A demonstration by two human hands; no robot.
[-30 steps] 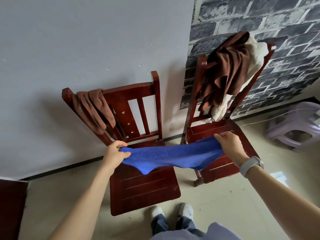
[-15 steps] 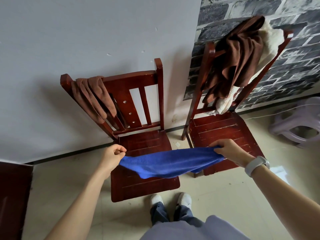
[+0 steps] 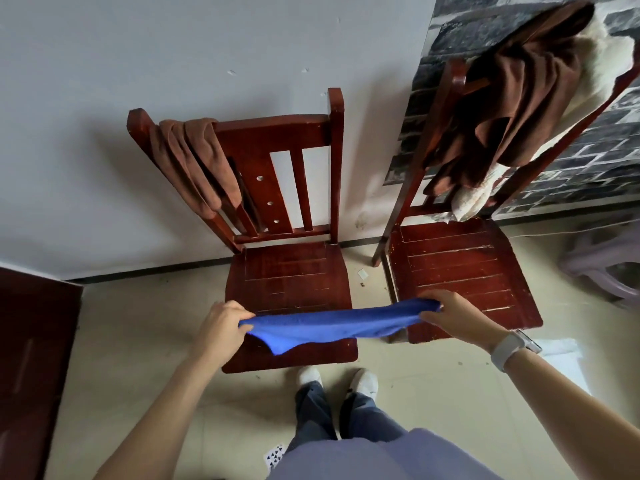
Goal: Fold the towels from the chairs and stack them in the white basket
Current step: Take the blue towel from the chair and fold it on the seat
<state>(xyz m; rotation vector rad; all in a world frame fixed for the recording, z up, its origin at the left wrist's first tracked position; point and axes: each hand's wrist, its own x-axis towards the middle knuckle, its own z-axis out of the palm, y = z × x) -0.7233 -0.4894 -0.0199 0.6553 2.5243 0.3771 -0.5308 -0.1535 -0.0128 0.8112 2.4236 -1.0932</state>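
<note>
Soft blue terry towel [image 3: 337, 323], pinched taut at opposite ends by left hand [image 3: 221, 325] and right hand [image 3: 453, 315]; corners are best matched evenly before folding.

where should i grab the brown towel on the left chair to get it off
Grip the bunched fold of the brown towel where it crosses the top rail of the left chair, from the front and above. It hangs draped, so lifting up frees both halves.
</note>
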